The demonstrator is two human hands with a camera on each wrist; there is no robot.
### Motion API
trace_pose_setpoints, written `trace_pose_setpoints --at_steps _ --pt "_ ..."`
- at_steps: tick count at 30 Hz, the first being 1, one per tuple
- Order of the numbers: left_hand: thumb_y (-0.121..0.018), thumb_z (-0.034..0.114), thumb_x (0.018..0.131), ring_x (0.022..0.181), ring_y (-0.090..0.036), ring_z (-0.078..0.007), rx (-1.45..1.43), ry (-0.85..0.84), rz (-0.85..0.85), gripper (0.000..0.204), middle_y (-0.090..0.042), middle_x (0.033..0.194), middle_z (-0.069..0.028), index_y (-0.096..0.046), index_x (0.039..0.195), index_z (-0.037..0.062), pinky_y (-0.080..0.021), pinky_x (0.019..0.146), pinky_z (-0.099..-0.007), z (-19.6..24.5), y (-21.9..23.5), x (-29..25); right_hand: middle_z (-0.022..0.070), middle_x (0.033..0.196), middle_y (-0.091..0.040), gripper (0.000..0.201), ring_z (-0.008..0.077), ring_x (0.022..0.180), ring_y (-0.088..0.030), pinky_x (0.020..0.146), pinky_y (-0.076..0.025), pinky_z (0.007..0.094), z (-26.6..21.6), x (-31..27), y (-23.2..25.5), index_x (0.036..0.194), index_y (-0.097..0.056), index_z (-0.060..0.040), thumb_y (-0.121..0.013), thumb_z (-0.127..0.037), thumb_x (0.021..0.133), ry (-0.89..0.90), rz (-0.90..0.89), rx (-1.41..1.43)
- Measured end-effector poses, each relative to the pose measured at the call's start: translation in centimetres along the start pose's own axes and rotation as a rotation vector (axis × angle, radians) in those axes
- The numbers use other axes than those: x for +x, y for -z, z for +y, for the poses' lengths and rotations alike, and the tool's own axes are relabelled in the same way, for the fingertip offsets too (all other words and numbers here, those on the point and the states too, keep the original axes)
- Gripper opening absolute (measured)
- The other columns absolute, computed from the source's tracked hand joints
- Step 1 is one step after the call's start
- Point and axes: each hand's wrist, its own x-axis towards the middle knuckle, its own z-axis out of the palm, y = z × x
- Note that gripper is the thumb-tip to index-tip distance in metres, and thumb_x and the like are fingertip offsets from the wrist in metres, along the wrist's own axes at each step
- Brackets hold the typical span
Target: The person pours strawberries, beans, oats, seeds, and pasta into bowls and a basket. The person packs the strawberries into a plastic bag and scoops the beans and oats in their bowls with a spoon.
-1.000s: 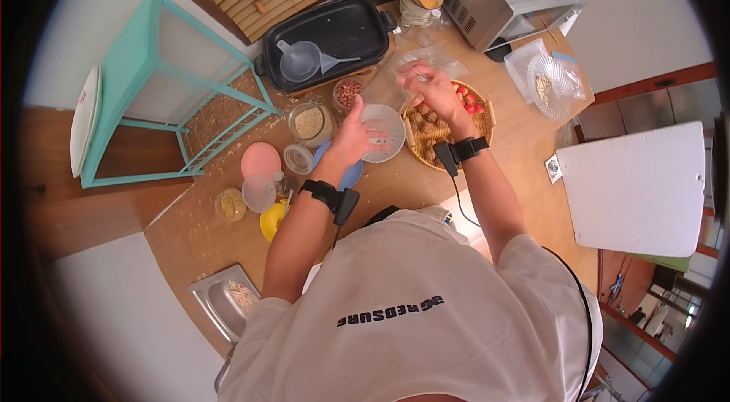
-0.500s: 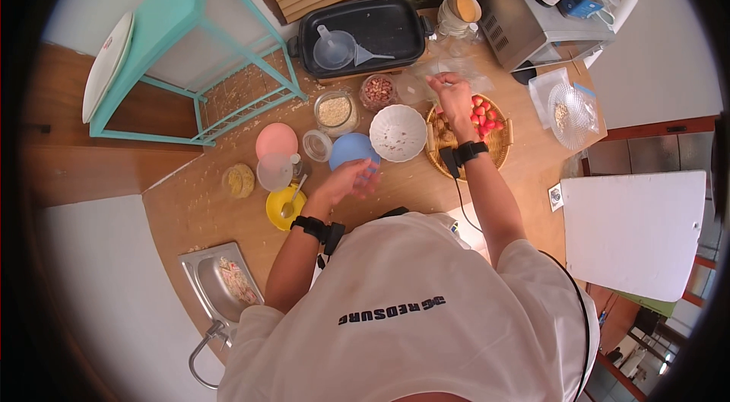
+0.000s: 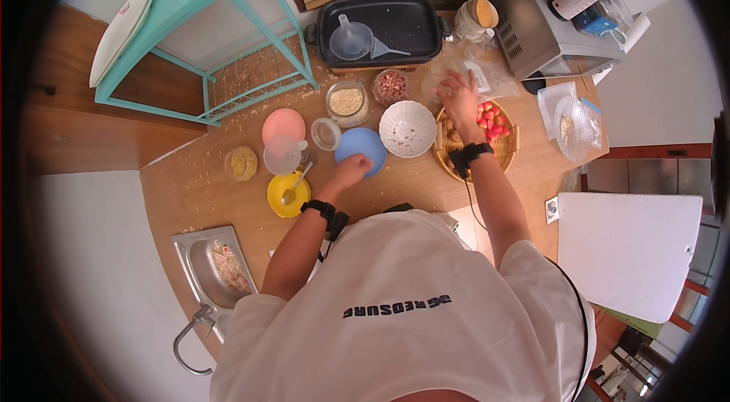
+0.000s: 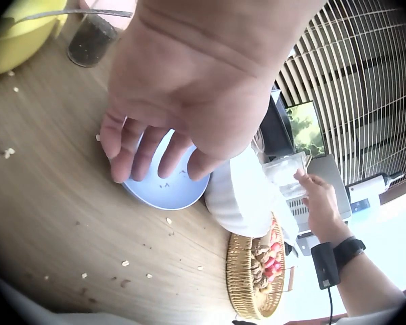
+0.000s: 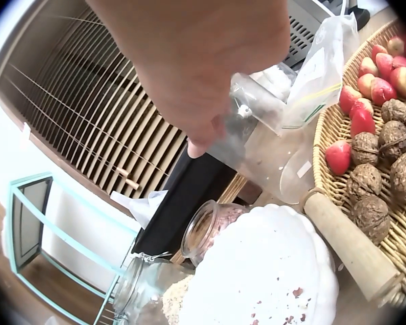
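Observation:
My left hand (image 3: 351, 172) hovers at the front edge of a blue plate (image 3: 363, 145), fingers loosely bent downward and holding nothing. Small crumbs dot the plate (image 4: 168, 193). Above the far side of a wicker basket (image 3: 508, 160), my right hand (image 3: 461, 104) pinches a clear see-through plastic piece (image 4: 284, 170); cannot tell its exact kind. Walnuts (image 5: 372, 186) and red-skinned fruits (image 5: 386, 74) lie in the basket. Between the hands stands a white scalloped bowl (image 3: 407, 128) with a few reddish bits inside.
Behind the bowl are a jar of peanuts (image 3: 391, 87) and a jar of pale grains (image 3: 347, 102). A black electric pan (image 3: 411, 22) holds funnels. To the left are a pink plate (image 3: 284, 127) and a yellow bowl (image 3: 283, 208) with a spoon. A microwave (image 3: 536, 37) stands back right.
My left hand has drawn back from over the white bowl to the blue plate, toward my body. The right hand stays by the basket's far side. The head view has shifted slightly.

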Motion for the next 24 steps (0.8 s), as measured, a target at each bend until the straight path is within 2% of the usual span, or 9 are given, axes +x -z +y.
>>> trace_pose_setpoints --at_steps 4,6,7,9,10,11,14,16,24 --pt "-0.059 0.035 0.089 0.079 -0.065 -0.0245 0.193 -0.007 -0.039 0.037 -0.067 0.1 -0.0136 -0.064 0.108 0.0033 -0.051 0.068 -0.0354 -0.6 -0.1 0.2 0.006 0.112 -0.063 0.016 0.0364 0.119 -0.046 0.098 -0.04 0.046 -2.2 -0.6 1.8 0.087 -0.07 -0.0086 -0.07 -0.023 0.079 0.062 0.223 -0.006" --pt "-0.06 0.036 0.088 0.078 -0.065 -0.0244 0.2 0.001 -0.06 0.038 -0.067 0.1 -0.0136 -0.063 0.108 0.0033 -0.051 0.068 -0.0355 -0.5 0.1 0.0 0.0086 0.108 -0.063 0.013 0.0327 0.113 -0.051 0.093 -0.042 0.042 -3.4 -1.3 2.0 0.086 -0.069 -0.0082 -0.067 -0.02 0.08 -0.146 -0.112 0.303" --pt "-0.06 0.037 0.088 0.078 -0.065 -0.0243 0.208 0.009 -0.079 0.039 -0.067 0.1 -0.0136 -0.063 0.108 0.0033 -0.051 0.067 -0.0356 -0.4 0.2 -0.2 0.0086 0.108 -0.063 0.013 0.0327 0.113 -0.051 0.093 -0.042 0.042 -4.1 -1.4 1.7 0.086 -0.069 -0.0082 -0.067 -0.02 0.08 -0.149 -0.111 0.303" --pt "-0.06 0.037 0.088 0.077 -0.065 -0.0242 0.194 0.093 -0.119 0.039 -0.067 0.099 -0.014 -0.063 0.107 0.0034 -0.051 0.067 -0.0359 0.9 0.6 -1.0 0.0105 0.108 -0.062 0.013 0.0317 0.107 -0.055 0.091 -0.044 0.0397 -5.3 -1.5 1.1 0.089 -0.069 -0.0078 -0.065 -0.017 0.081 0.027 -0.369 0.312" --pt "-0.06 0.038 0.088 0.077 -0.065 -0.0242 0.178 0.176 -0.156 0.039 -0.067 0.099 -0.0145 -0.063 0.107 0.0034 -0.051 0.067 -0.0361 1.4 0.8 -1.2 0.0125 0.11 -0.062 0.021 0.0333 0.104 -0.057 0.09 -0.046 0.0408 -4.9 -2.0 -0.1 0.101 -0.066 -0.0086 -0.064 -0.017 0.082 0.191 -0.28 0.205" --pt "-0.06 0.038 0.088 0.077 -0.065 -0.0242 0.178 0.177 -0.155 0.039 -0.067 0.099 -0.0145 -0.063 0.107 0.0034 -0.051 0.067 -0.0361 1.5 1.0 -1.4 0.0125 0.11 -0.062 0.021 0.0333 0.104 -0.057 0.09 -0.046 0.0408 -4.5 -2.5 -1.2 0.101 -0.066 -0.0086 -0.064 -0.017 0.082 0.192 -0.28 0.206" --pt "-0.061 0.039 0.087 0.076 -0.065 -0.0246 0.205 0.17 -0.113 0.041 -0.067 0.098 -0.0153 -0.062 0.107 0.0036 -0.051 0.065 -0.0365 0.7 1.2 -1.7 0.0147 0.112 -0.061 0.032 0.0339 0.104 -0.058 0.091 -0.046 0.0412 -4.5 -3.0 -2.9 0.114 -0.06 -0.0103 -0.064 -0.016 0.082 0.084 -0.323 0.065" --pt "-0.061 0.04 0.086 0.082 -0.065 -0.0287 0.255 0.153 -0.025 0.042 -0.066 0.1 -0.0163 -0.063 0.106 0.0038 -0.051 0.07 -0.0385 -0.3 1.1 -1.7 0.0154 0.114 -0.061 0.039 0.0343 0.106 -0.058 0.092 -0.046 0.0423 -5.0 -3.2 -2.9 0.121 -0.055 -0.012 -0.063 -0.016 0.082 -0.092 -0.501 0.054" --pt "-0.059 0.04 0.085 0.1 -0.061 -0.0348 0.322 0.205 0.066 0.041 -0.065 0.108 -0.0179 -0.064 0.105 0.0043 -0.047 0.086 -0.0416 -0.6 1.6 -2.5 0.0202 0.109 -0.063 0.036 0.0374 0.1 -0.061 0.086 -0.049 0.0445 -5.5 -4.1 -2.6 0.119 -0.053 -0.0112 -0.059 -0.027 0.087 -0.109 -0.66 0.08"
